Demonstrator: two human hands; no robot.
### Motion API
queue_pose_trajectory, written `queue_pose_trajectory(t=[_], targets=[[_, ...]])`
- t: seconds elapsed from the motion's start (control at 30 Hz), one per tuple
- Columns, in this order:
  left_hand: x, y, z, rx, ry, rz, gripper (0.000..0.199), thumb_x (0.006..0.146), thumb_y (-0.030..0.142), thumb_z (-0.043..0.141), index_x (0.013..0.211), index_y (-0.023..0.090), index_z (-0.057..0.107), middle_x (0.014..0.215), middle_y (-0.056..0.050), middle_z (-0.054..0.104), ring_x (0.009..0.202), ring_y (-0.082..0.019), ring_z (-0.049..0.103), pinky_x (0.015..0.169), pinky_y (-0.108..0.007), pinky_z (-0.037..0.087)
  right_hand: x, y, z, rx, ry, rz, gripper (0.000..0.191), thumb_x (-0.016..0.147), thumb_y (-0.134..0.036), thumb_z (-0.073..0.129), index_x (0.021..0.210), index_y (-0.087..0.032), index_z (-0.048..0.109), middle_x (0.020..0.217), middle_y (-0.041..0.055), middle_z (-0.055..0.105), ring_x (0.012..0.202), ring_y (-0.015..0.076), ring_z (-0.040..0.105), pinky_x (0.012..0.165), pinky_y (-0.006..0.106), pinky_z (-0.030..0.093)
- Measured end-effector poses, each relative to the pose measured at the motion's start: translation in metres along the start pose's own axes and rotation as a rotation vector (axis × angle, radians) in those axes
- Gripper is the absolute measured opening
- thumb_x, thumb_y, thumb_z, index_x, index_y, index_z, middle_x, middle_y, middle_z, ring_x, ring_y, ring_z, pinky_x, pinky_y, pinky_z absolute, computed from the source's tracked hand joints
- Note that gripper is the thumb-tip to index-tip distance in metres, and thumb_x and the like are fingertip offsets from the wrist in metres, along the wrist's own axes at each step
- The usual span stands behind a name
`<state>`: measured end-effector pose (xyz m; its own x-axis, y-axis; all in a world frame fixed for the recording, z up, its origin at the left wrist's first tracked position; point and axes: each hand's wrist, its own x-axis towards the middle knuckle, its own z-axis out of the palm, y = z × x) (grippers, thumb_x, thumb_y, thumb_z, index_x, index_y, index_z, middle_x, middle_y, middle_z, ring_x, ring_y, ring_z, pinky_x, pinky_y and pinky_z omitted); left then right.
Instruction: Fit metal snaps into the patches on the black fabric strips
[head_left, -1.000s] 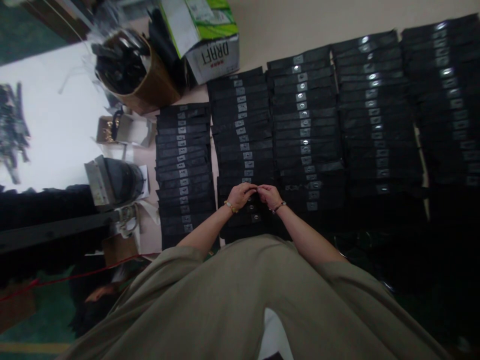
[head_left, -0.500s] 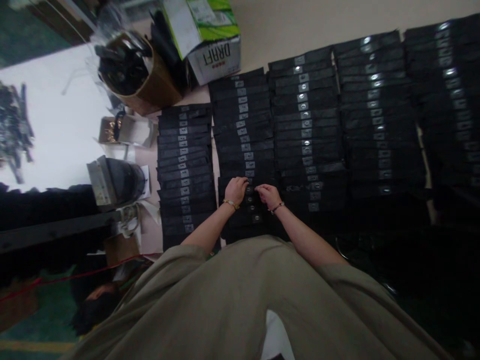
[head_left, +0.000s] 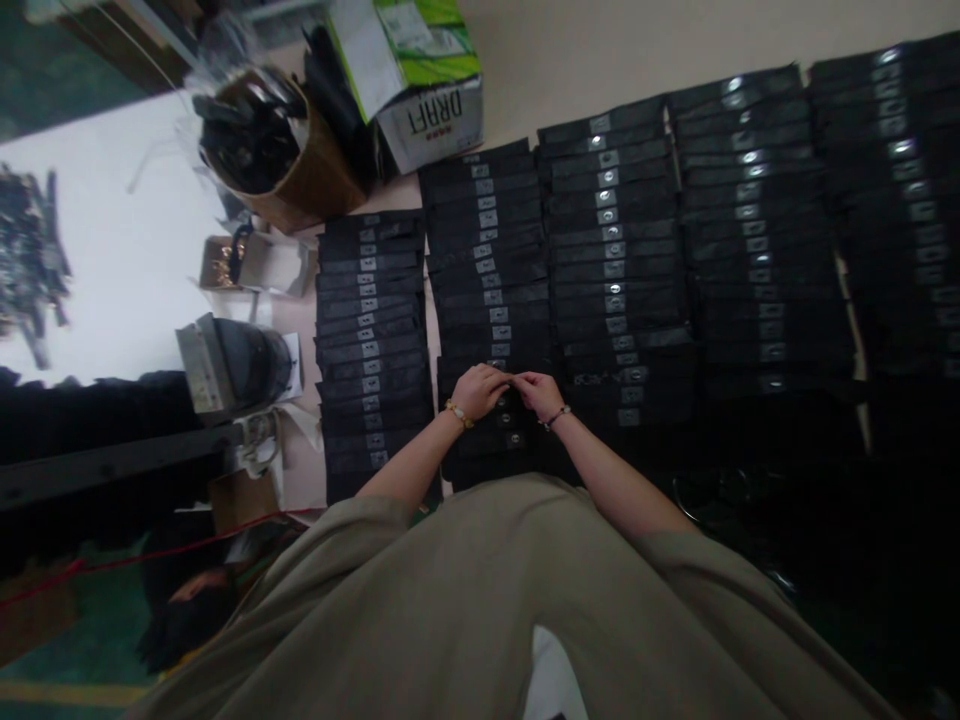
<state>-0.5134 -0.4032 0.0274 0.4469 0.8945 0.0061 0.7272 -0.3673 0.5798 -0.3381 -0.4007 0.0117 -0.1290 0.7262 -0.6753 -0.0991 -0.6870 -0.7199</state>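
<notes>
Overlapping black fabric pieces [head_left: 491,297] with small grey labels lie in a column in front of me. Over the lower part of this column, my left hand [head_left: 480,391] has its fingers bent together and pointing right. My right hand [head_left: 538,394] is pinched, its fingertips meeting those of my left hand above the labels. Anything between the fingertips is too small to make out. Another column of black pieces [head_left: 615,268] lies to the right, and a narrower column [head_left: 369,320] to the left.
At the upper left stand a round brown container [head_left: 322,170] of black items and a green and white box [head_left: 439,115]. Small open boxes [head_left: 277,262] and a dark tub [head_left: 251,362] sit on the left. More black columns [head_left: 757,230] extend right.
My left hand has moved slightly right and its fingertips now meet those of my right hand; before, a gap showed between them. My right hand has barely moved.
</notes>
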Motion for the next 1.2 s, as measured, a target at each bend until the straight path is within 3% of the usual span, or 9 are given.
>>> queue_pose_trajectory(t=[0.23, 0.43, 0.5, 0.63, 0.77, 0.97, 1.03, 1.1, 1.2], targets=[[0.024, -0.002, -0.005, 0.001, -0.118, 0.010, 0.024, 0.098, 0.031, 0.054, 0.111, 0.021, 0.071, 0.107, -0.007, 0.073, 0.102, -0.020, 0.062, 0.095, -0.035, 0.047, 0.001, -0.002, -0.003, 0.065, -0.021, 0.019, 0.039, 0.060, -0.049, 0.076, 0.080, -0.018, 0.065, 0.045, -0.0112, 0.036, 0.037, 0.0044, 0.027, 0.037, 0.021, 0.016], [0.049, -0.003, -0.009, -0.009, 0.104, -0.572, 0.019, 0.087, 0.034, 0.069, 0.104, 0.026, 0.072, 0.110, -0.003, 0.073, 0.107, -0.024, 0.060, 0.095, -0.041, 0.042, -0.004, -0.004, -0.009, 0.235, -0.074, 0.026, 0.033, 0.062, -0.029, 0.065, 0.093, -0.018, 0.062, 0.061, -0.0053, 0.056, 0.044, 0.0061, 0.039, 0.037, 0.017, 0.015], [0.054, -0.001, -0.011, -0.032, 0.092, -0.658, 0.019, 0.084, 0.037, 0.073, 0.100, 0.028, 0.074, 0.111, -0.002, 0.072, 0.109, -0.025, 0.059, 0.095, -0.040, 0.041, -0.004, -0.003, -0.010, 0.236, -0.066, 0.032, 0.031, 0.064, -0.026, 0.064, 0.093, -0.019, 0.059, 0.065, -0.0038, 0.061, 0.046, 0.0068, 0.044, 0.036, 0.016, 0.015], [0.059, 0.003, -0.016, -0.056, 0.060, -0.693, 0.019, 0.081, 0.036, 0.074, 0.098, 0.030, 0.075, 0.111, 0.000, 0.072, 0.111, -0.024, 0.059, 0.095, -0.038, 0.040, -0.001, -0.002, -0.011, 0.208, -0.060, 0.052, 0.028, 0.072, -0.027, 0.063, 0.099, -0.020, 0.056, 0.086, 0.0031, 0.073, 0.053, 0.0083, 0.057, 0.036, 0.014, 0.019], [0.061, 0.004, -0.016, -0.042, 0.059, -0.697, 0.018, 0.079, 0.037, 0.075, 0.096, 0.030, 0.075, 0.108, 0.000, 0.073, 0.109, -0.023, 0.060, 0.093, -0.038, 0.041, 0.000, 0.000, -0.012, 0.189, -0.074, 0.057, 0.028, 0.080, -0.033, 0.063, 0.103, -0.020, 0.055, 0.106, 0.0103, 0.075, 0.053, 0.0087, 0.061, 0.035, 0.015, 0.020], [0.056, 0.000, -0.015, -0.035, 0.101, -0.637, 0.026, 0.077, 0.038, 0.079, 0.100, 0.027, 0.074, 0.105, -0.003, 0.072, 0.106, -0.027, 0.060, 0.092, -0.043, 0.043, -0.003, -0.003, -0.011, 0.139, -0.033, 0.010, 0.044, 0.079, -0.057, 0.066, 0.100, -0.018, 0.061, 0.103, 0.0135, 0.077, 0.040, 0.0058, 0.047, 0.035, 0.018, 0.021], [0.048, 0.002, -0.017, -0.035, 0.127, -0.532, 0.028, 0.080, 0.037, 0.077, 0.106, 0.027, 0.073, 0.107, -0.004, 0.072, 0.106, -0.026, 0.059, 0.092, -0.043, 0.043, -0.003, -0.004, -0.010, 0.128, -0.037, 0.010, 0.054, 0.081, -0.068, 0.057, 0.099, -0.017, 0.063, 0.096, 0.0135, 0.077, 0.038, 0.0062, 0.043, 0.035, 0.020, 0.019], [0.040, 0.006, -0.018, -0.039, 0.110, -0.342, 0.025, 0.087, 0.038, 0.070, 0.109, 0.028, 0.074, 0.108, -0.005, 0.071, 0.105, -0.024, 0.058, 0.093, -0.041, 0.043, -0.003, -0.004, -0.010, 0.129, -0.058, 0.017, 0.066, 0.084, -0.077, 0.043, 0.097, -0.016, 0.065, 0.079, 0.0106, 0.075, 0.035, 0.0068, 0.037, 0.035, 0.022, 0.017], [0.031, 0.011, -0.017, -0.037, -0.014, -0.060, 0.025, 0.093, 0.041, 0.062, 0.113, 0.033, 0.074, 0.111, -0.003, 0.071, 0.103, -0.022, 0.056, 0.091, -0.038, 0.043, -0.002, -0.004, -0.007, 0.114, -0.086, 0.028, 0.079, 0.083, -0.085, 0.029, 0.090, -0.015, 0.066, 0.044, -0.0003, 0.054, 0.030, 0.0079, 0.029, 0.034, 0.023, 0.014]])
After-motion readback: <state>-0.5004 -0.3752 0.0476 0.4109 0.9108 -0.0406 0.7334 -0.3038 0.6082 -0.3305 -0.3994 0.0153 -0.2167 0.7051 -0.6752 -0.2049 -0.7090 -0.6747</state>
